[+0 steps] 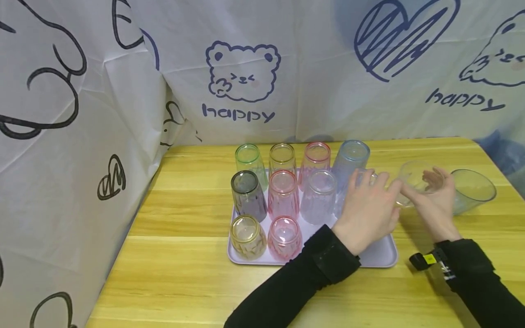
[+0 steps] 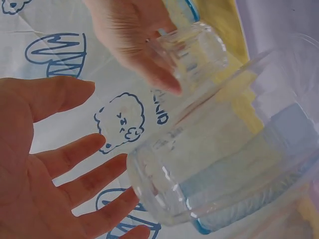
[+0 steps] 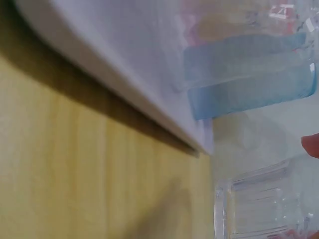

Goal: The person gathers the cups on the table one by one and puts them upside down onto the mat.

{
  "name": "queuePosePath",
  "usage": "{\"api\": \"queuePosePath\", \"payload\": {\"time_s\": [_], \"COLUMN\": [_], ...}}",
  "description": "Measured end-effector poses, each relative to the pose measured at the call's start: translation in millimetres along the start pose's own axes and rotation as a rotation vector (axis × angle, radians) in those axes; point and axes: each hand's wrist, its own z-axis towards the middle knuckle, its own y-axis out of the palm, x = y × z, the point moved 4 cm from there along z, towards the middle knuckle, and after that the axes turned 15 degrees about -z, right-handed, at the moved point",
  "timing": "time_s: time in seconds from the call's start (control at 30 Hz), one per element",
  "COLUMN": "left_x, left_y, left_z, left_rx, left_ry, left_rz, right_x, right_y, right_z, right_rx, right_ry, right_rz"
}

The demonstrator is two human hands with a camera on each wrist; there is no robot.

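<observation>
My left hand (image 1: 369, 213) is over the right part of the lilac tray (image 1: 379, 258). In the left wrist view its fingers are spread beside the base of an upside-down clear glass (image 2: 157, 189); whether they touch it I cannot tell. To the right of the tray, my right hand (image 1: 438, 210) grips another clear glass (image 1: 416, 175), raised off the table and tilted. A blue glass (image 1: 353, 157) stands upside down behind the left hand. In the right wrist view, only a fingertip of the right hand shows above the held glass (image 3: 259, 199).
Several coloured tumblers stand upside down in rows on the tray, among them a grey one (image 1: 248, 196), a pink one (image 1: 284, 239) and a yellow one (image 1: 247, 239). A wide clear glass vessel (image 1: 473, 193) stands right of the right hand. A printed cloth (image 1: 311, 100) hangs behind the table.
</observation>
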Motion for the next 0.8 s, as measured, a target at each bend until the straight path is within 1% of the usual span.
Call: {"api": "queuePosePath", "payload": {"time_s": [0.1, 0.17, 0.27, 0.4, 0.5, 0.57, 0.67, 0.8], "left_x": [-2.6, -4.6, -8.5, -15.5, -22.8, -28.4, -37.7, -50.9], "left_y": [-4.1, -7.6, -13.6, -21.8, -27.7, -31.8, -38.9, -49.4], "left_z": [-5.1, -9.0, -16.1, -26.2, -33.0, -37.2, -43.6, -52.6], "left_rx": [0.024, 0.043, 0.103, 0.185, 0.223, 0.245, 0.276, 0.310], "left_ry": [0.005, 0.009, 0.019, 0.028, 0.024, 0.021, 0.019, 0.017], "left_rz": [-0.013, -0.016, -0.017, -0.033, -0.062, -0.081, -0.103, -0.156], "right_x": [-8.7, -15.8, -27.5, -44.4, -57.1, -65.5, -78.8, -96.4], "right_y": [-6.5, -10.5, -16.8, -23.3, -25.8, -26.6, -26.4, -23.7], "right_z": [-7.0, -11.6, -18.7, -27.1, -33.3, -38.5, -47.0, -58.2], "right_rx": [0.049, 0.098, 0.170, 0.228, 0.225, 0.215, 0.188, 0.152], "right_ry": [-0.030, -0.057, -0.124, -0.250, -0.325, -0.367, -0.427, -0.506], "right_rz": [0.036, 0.060, 0.113, 0.301, 0.492, 0.581, 0.678, 0.794]}}
